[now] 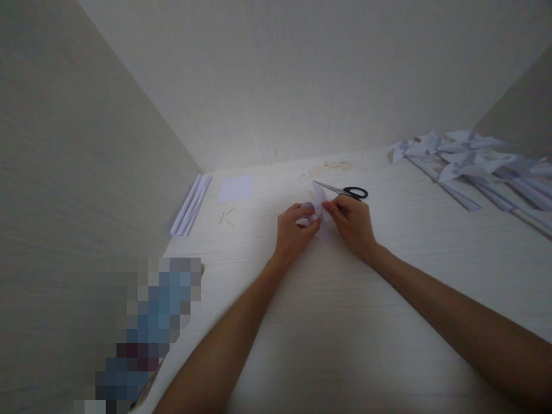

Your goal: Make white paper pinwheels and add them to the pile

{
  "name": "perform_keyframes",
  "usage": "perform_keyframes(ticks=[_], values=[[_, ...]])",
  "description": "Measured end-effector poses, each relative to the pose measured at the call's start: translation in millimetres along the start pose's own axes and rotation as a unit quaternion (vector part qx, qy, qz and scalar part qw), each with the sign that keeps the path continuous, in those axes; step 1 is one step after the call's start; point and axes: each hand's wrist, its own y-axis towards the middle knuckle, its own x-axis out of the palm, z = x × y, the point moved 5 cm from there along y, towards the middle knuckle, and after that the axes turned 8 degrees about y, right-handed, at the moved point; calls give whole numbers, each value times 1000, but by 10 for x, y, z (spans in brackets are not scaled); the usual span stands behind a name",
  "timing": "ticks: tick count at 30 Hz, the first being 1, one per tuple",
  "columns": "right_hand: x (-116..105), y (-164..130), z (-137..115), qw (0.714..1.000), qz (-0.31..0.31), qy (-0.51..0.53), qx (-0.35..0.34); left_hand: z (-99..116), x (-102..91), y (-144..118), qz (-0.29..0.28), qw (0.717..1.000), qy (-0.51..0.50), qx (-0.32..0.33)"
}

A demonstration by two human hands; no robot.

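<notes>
Pale wood-grain tabletop [345,322], walled on three sides. I note both hands at centre: left hand [292,232] and right hand [354,225], fingertips pinched on a small folded paper piece [319,217] between them, equally near. Scissors [345,190] lie just beyond at twelve o'clock, long axis left-right. Paper strips [191,205] at ten o'clock; finished paper pile [474,161] at two. No containers seen.

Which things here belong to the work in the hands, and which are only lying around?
In hand:
left hand
right hand
folded white paper, pinched by both

Lying about:
scissors
square paper sheet
paper strips by left wall
heap of folded papers
</notes>
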Motion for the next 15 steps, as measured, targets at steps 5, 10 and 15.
perform_keyframes(ticks=[5, 10, 15], values=[[5, -1, 11, 1000, 11, 9, 17, -25, 1, 11, -2, 1000, -1, -11], [-33, -17, -18, 998, 39, 42, 1, -42, -5, 17, -3, 1000, 3, -19], [-73, -29, -49, 996, 61, 55, -33, -52, 4, 17, -13, 999, -27, -36]])
